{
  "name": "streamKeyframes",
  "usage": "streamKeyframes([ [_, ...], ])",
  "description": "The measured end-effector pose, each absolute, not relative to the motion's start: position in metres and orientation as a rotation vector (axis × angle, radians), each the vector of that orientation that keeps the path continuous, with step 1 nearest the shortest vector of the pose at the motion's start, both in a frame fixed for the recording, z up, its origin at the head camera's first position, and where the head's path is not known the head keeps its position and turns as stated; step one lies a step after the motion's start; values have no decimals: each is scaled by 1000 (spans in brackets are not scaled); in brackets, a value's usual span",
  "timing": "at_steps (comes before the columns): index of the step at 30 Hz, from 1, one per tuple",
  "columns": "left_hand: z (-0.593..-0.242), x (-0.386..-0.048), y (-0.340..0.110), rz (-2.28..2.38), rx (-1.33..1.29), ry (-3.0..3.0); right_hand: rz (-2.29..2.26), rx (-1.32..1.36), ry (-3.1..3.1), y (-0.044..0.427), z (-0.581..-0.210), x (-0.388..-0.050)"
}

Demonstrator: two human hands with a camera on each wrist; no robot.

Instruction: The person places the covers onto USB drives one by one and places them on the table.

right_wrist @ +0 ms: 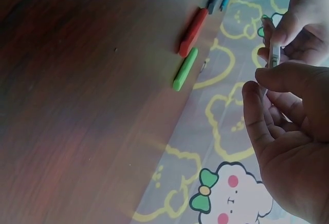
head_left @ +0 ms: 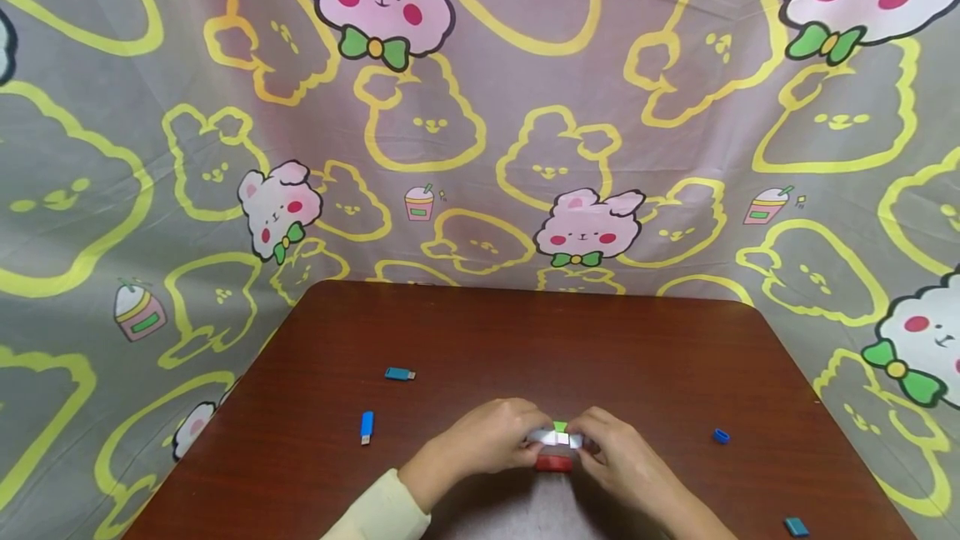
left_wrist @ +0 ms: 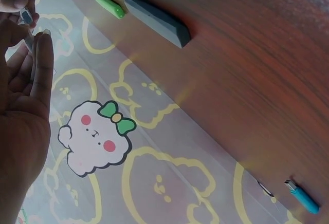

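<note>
In the head view, a white USB stick [head_left: 543,437] is pinched between the thumb and fingers of my left hand [head_left: 498,433]. Its bare metal plug [head_left: 562,438] points right. My right hand [head_left: 622,452] pinches a small pale piece [head_left: 576,441], apparently the cap, at the plug's end; whether the two touch, I cannot tell. Both hands are raised above the table, as the wrist views show. Below them lie a red stick [head_left: 553,463] and a green stick [head_left: 560,426], partly covered by the hands in the head view.
A dark grey stick [left_wrist: 157,21] lies beside the green one. Toward the table's left are a teal USB stick [head_left: 397,374] and a blue USB stick [head_left: 367,425], plugs bare. A blue cap [head_left: 722,436] and a teal cap [head_left: 796,527] lie at right. Patterned cloth [head_left: 480,190] hangs behind.
</note>
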State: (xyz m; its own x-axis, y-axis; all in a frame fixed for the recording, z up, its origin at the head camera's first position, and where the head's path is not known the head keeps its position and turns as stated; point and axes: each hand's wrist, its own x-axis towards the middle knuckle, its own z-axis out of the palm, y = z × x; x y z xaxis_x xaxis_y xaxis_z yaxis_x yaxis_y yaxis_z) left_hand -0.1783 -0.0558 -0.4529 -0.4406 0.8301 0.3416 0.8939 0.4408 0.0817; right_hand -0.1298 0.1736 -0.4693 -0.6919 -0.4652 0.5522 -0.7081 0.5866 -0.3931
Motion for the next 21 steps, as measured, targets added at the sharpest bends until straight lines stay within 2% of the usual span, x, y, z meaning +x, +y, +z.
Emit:
streamKeyframes([
  [21,-454,-176,-54,-383,-1489,-2441,868,905,-2469,170,-467,-127],
])
